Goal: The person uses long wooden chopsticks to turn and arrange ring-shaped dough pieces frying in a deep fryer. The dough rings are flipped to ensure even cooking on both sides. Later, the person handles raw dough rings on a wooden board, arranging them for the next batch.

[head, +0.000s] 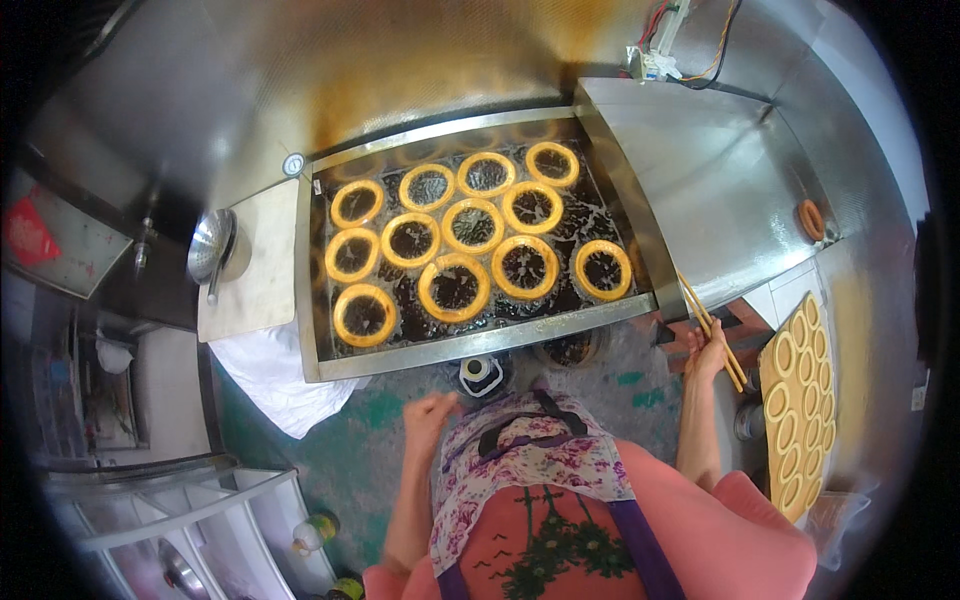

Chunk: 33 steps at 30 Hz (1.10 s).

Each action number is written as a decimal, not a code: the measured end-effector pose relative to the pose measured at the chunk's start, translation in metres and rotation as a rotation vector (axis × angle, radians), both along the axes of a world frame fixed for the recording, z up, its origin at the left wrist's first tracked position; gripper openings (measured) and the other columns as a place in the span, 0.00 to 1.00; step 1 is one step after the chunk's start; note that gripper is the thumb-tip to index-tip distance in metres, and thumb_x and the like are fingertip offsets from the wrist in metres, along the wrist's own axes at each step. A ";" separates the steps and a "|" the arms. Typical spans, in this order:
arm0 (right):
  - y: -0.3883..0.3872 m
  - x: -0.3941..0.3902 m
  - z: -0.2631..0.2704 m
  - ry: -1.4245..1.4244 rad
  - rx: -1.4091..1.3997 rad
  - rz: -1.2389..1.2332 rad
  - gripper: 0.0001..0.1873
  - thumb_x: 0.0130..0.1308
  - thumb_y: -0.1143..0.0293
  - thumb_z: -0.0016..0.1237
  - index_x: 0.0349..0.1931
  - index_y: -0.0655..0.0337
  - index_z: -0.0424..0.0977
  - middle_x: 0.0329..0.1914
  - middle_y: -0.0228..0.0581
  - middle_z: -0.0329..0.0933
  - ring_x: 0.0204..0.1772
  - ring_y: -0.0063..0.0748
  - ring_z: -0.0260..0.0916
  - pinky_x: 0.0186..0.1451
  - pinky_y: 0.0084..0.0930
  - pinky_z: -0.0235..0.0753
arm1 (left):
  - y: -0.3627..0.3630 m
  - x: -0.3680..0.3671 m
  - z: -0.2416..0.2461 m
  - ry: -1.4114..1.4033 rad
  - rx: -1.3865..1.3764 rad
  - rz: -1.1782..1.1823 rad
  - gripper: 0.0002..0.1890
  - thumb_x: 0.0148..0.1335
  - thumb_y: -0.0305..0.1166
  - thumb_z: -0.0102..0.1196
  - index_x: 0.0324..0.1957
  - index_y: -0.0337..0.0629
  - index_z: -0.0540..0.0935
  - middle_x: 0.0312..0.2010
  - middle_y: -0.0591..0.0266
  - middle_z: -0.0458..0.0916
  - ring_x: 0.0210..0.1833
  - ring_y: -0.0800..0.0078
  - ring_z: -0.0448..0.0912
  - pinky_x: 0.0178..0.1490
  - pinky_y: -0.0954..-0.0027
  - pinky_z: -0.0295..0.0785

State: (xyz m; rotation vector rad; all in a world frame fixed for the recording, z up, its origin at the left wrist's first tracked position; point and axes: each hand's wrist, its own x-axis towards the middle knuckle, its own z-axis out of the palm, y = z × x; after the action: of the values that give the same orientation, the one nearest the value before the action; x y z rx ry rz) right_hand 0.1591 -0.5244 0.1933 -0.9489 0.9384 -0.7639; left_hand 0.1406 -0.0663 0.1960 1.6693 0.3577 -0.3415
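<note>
Several golden dough rings float in dark bubbling oil in a rectangular metal fryer. My right hand grips a pair of long wooden chopsticks beside the fryer's near right corner, their tips by its right wall. Below the fryer's front edge is my left hand, fingers curled, with no object visible in it. One darker brown ring leans at the far right of the metal side counter. Pale dough rings lie in rows on a tan board at the right.
A perforated metal ladle rests at a pale board left of the fryer, near a dial thermometer. White cloth hangs below that board. A container stands under the fryer's front edge. Wires hang at the back right.
</note>
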 end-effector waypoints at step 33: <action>-0.034 -0.015 -0.008 -0.052 -0.065 0.074 0.13 0.63 0.62 0.42 0.36 0.62 0.71 0.23 0.32 0.71 0.21 0.18 0.65 0.22 0.13 0.68 | -0.186 0.048 0.088 -0.912 -0.147 -1.151 0.03 0.54 0.27 0.52 0.31 0.40 0.74 0.29 0.60 0.72 0.36 0.60 0.72 0.40 0.66 0.67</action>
State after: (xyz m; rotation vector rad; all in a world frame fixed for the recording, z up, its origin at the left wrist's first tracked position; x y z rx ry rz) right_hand 0.1441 -0.5588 0.1848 -1.0106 0.8332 -0.7561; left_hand 0.1881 -0.2526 0.2839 1.5489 -1.3141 -0.3726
